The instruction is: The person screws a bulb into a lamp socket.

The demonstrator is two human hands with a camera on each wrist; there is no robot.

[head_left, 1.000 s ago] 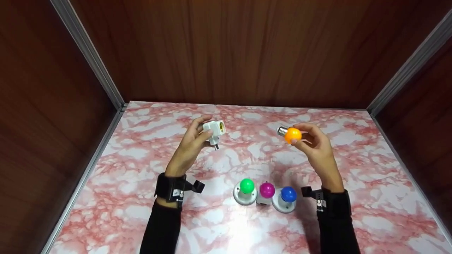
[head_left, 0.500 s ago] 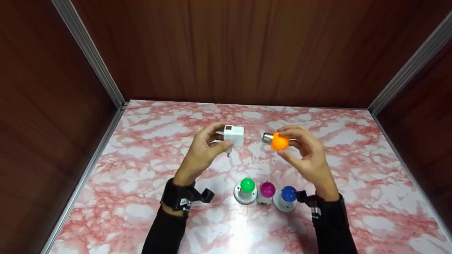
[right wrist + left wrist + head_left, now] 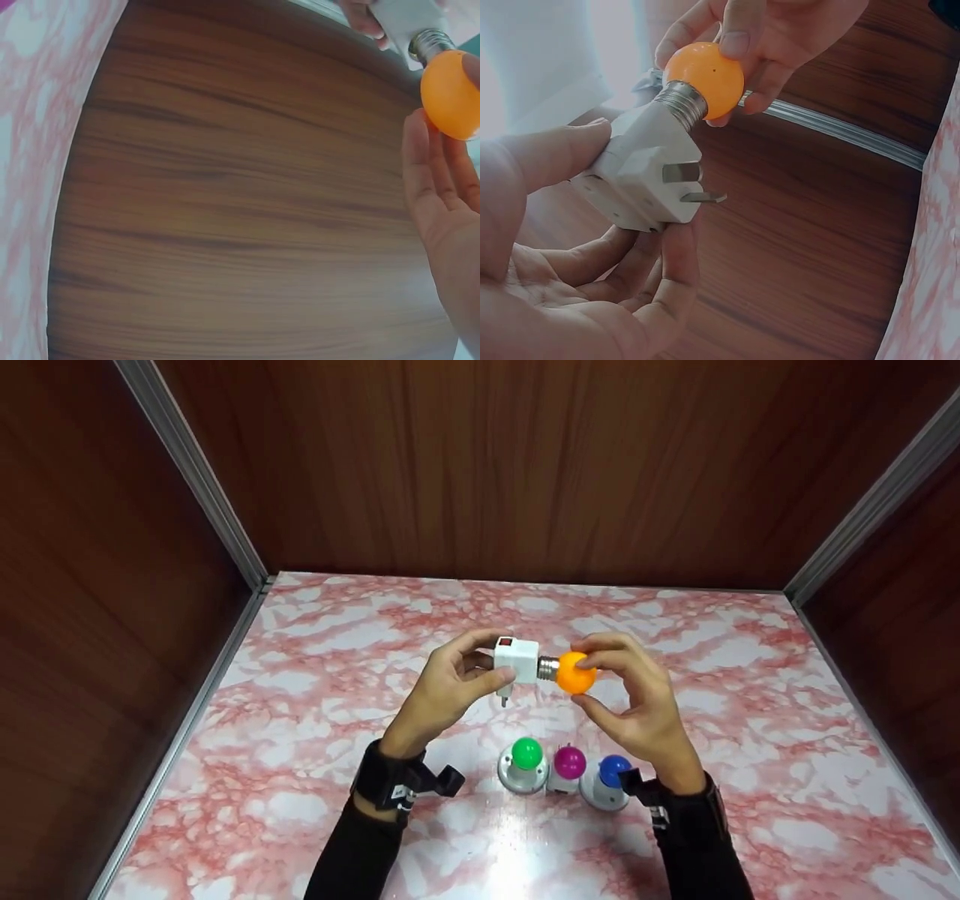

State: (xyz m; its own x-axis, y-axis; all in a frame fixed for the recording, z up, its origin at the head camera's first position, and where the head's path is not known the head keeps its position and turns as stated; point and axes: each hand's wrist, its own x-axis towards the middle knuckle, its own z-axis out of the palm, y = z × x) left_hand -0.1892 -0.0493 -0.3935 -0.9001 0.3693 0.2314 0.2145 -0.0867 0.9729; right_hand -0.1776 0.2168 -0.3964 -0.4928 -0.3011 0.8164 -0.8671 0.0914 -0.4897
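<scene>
My left hand (image 3: 457, 682) grips a white plug-in lamp socket (image 3: 517, 661) with a red switch on top and metal prongs pointing down, held above the marble table (image 3: 300, 682). My right hand (image 3: 626, 697) pinches an orange bulb (image 3: 576, 673) with its fingertips. The bulb's metal screw base (image 3: 548, 667) meets the socket's open end. In the left wrist view the socket (image 3: 649, 176) lies between thumb and fingers, and the orange bulb (image 3: 703, 70) sits at its mouth. The right wrist view shows the orange bulb (image 3: 451, 84) at the top right.
Near the table's front stand a green bulb (image 3: 526, 753), a magenta bulb (image 3: 569, 763) and a blue bulb (image 3: 614, 769), each in a white socket. Brown wood walls (image 3: 525, 465) with metal corner strips close in three sides.
Both hands moved toward each other at the middle. The socket turned so its opening faces right, and the orange bulb's screw base went from apart to meeting the socket.
</scene>
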